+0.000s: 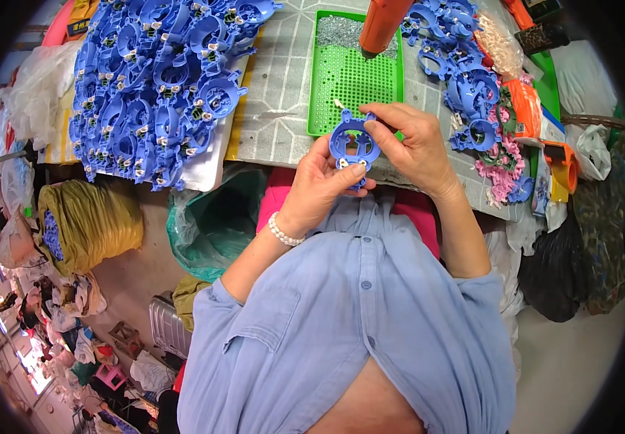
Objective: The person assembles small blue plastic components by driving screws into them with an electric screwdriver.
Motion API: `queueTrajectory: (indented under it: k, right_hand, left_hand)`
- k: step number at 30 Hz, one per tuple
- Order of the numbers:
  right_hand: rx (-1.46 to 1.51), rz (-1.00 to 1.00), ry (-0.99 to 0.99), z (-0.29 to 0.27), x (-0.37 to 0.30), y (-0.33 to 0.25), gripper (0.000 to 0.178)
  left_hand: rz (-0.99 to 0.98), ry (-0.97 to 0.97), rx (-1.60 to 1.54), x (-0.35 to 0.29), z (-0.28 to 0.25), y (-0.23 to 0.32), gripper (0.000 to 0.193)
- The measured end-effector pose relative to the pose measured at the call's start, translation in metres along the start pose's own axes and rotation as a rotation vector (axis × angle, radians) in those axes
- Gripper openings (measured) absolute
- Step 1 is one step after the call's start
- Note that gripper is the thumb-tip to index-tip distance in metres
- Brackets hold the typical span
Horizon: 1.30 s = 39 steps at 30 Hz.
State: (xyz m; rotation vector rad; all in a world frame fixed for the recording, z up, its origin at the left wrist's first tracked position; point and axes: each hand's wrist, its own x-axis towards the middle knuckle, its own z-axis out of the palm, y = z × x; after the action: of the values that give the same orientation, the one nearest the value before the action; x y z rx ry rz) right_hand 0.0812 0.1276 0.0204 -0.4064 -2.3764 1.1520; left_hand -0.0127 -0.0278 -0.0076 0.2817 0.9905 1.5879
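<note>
My left hand [317,177] holds a blue plastic ring-shaped part [354,127] by its lower end, the thumb over a small white piece [343,163] there. My right hand [412,143] pinches the upper right edge of the same part between thumb and fingers; whether a small piece sits between those fingertips is hidden. The part is held at the table's front edge, over the near end of a green perforated tray [315,94]. Small metal screws [338,30] lie heaped at the tray's far end. Above them hangs an orange power screwdriver [383,25], tip down.
Many similar blue parts [160,79] cover a white board at left; more blue parts [464,90] lie at right beside pink pieces [504,170]. An orange tape dispenser [562,163] stands at the right edge. Below the table are a green lined bin [211,231] and a yellow sack [99,220].
</note>
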Motion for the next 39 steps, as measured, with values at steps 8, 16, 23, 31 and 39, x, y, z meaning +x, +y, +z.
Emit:
queueTrajectory:
  k: [8,16,23,31,39]
  right_hand:
    - [0.062,0.106,0.080,-0.012,0.005,0.013,0.025]
    - [-0.212,-0.014,0.018,0.005,0.025,0.040,0.017]
    - [-0.563,0.022,-0.157,0.051,0.035,0.049,0.019]
    - [-0.382,0.058,0.091,0.006,0.014,0.038,0.014]
    - [-0.950,0.007,0.380,-0.063,-0.014,0.045,0.042]
  left_hand:
    - [0.080,0.141,0.038,-0.004,-0.014,0.006,0.031]
    - [0.248,0.273,0.045,-0.017,-0.038,0.026,0.031]
    - [0.229,0.285,0.066,-0.019,-0.026,0.017,0.032]
    - [0.154,0.239,-0.032,-0.016,-0.027,0.019,0.033]
    - [0.108,0.170,-0.049,-0.006,-0.022,0.017,0.036]
